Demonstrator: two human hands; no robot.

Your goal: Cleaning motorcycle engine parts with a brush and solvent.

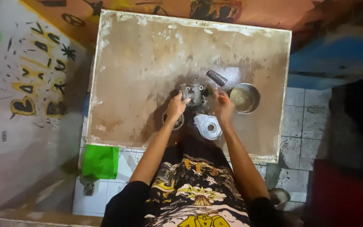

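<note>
A big stained table point(148, 63) is filling the middle of the view, pale rim all round, worn brown top. Painted walls are sitting at 9 and 12 o'clock, tiled floor point(299, 126) at 3 o'clock. A green bag point(101, 161) is lying just off the table's near edge at 7 o'clock.

A round metal bowl point(245, 98) is sitting at 3 o'clock of the hands, near them. A pale metal cover point(208, 126) is lying at 6 o'clock of the engine part, just beside the right wrist. A small round ring point(173, 121) is lying under the left wrist, partly hidden. A dark short cylinder point(217, 77) is lying at 1 o'clock of the engine part.

The grey metal engine part point(194, 93) is resting mid-table. The left hand point(176, 106) is gripping its left side, fingers curled on it. The right hand point(223, 104) is at its right side, fingers bent narrow; can't tell if it's holding anything, too blurred.
</note>
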